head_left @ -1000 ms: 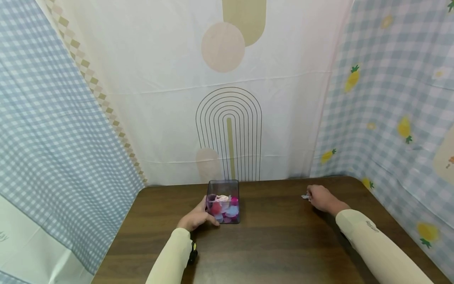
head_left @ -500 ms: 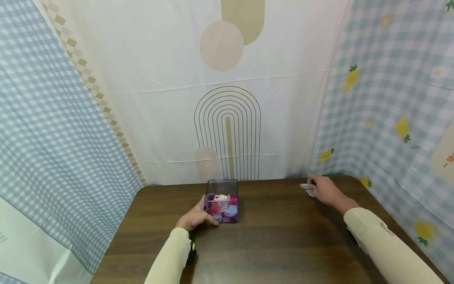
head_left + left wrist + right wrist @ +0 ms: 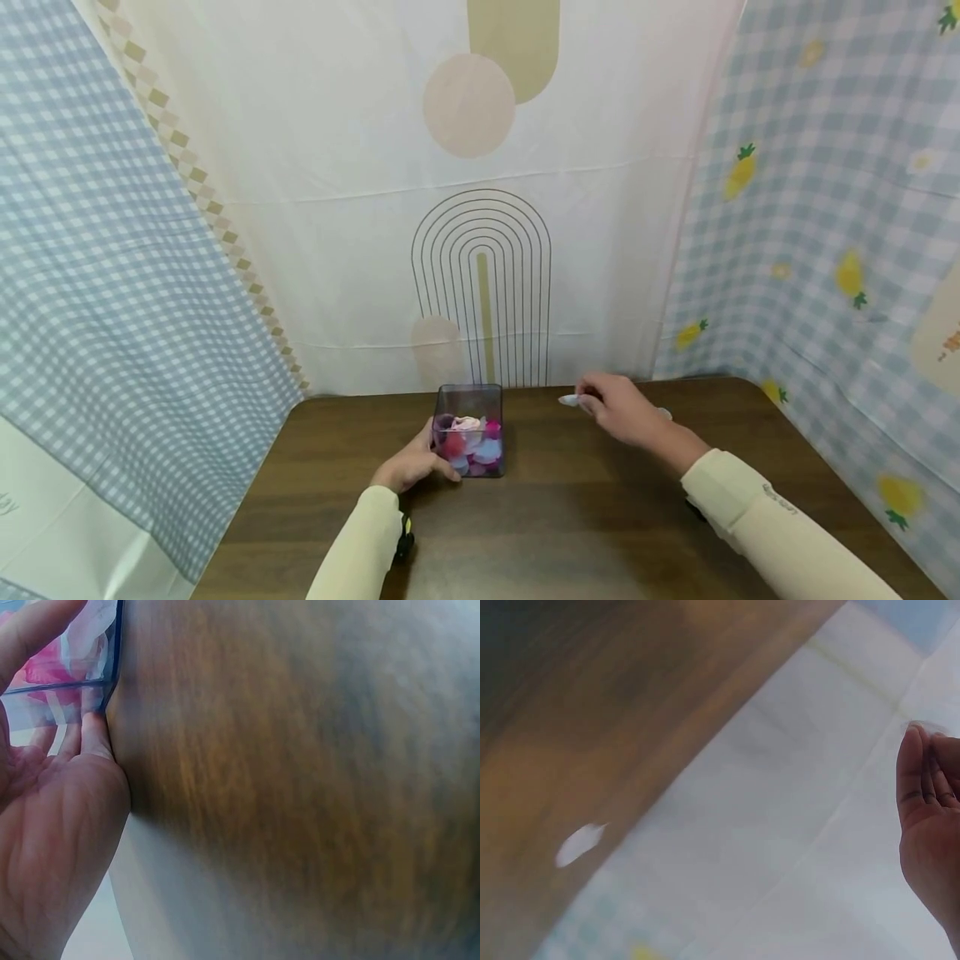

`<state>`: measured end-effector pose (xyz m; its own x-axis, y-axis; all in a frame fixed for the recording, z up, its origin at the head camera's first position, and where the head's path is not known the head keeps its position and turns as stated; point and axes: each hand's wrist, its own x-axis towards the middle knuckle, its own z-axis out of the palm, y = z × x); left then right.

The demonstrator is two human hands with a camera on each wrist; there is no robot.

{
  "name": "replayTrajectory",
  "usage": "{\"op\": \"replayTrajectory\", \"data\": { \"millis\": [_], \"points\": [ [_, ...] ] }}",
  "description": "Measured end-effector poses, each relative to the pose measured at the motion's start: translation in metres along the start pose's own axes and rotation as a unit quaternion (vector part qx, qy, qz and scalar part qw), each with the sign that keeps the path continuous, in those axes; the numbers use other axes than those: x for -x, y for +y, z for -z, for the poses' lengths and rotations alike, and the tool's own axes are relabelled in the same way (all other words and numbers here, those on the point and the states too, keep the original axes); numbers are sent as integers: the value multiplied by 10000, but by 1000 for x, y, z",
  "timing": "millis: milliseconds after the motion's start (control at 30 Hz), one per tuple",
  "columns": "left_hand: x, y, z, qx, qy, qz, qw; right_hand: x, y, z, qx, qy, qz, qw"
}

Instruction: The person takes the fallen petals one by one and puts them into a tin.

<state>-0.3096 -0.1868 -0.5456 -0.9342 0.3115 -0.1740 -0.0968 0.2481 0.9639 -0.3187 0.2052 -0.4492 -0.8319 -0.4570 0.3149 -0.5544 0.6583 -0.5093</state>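
A see-through purplish plastic box (image 3: pixel 468 406) stands on the table, partly filled with pink, red, white and pale blue petals (image 3: pixel 472 446). My left hand (image 3: pixel 410 463) holds it at its left side, thumb at the front and fingers along the side; the left wrist view shows the palm (image 3: pixel 56 825) close against a box corner. To the right, my right hand (image 3: pixel 618 410) pinches a pale petal (image 3: pixel 570 400) between thumb and fingertips, above the table. Another pale petal (image 3: pixel 666 413) lies behind that hand, and the right wrist view shows this white petal (image 3: pixel 581 845) near the table edge.
The brown wooden table (image 3: pixel 525 533) reaches back to a pale printed cloth (image 3: pixel 360 275). Checked cloths hang at the left (image 3: pixel 150 292) and right (image 3: pixel 810 317). A dark band (image 3: pixel 405 537) shows at the left wrist.
My right hand has risen from the table at the far right and moved left towards the box with a pale petal. My left hand and the box have stayed in place.
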Motion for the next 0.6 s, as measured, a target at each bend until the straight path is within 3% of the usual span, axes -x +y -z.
{"op": "replayTrajectory", "data": {
  "millis": [233,600],
  "points": [
    [1,1,-1,-49,76,-22,10000,-4,-33,-18,-43,-205,528,9984],
    [1,1,-1,-148,82,-84,9998,-4,-39,-33,-30,-132,825,9965]
  ]
}}
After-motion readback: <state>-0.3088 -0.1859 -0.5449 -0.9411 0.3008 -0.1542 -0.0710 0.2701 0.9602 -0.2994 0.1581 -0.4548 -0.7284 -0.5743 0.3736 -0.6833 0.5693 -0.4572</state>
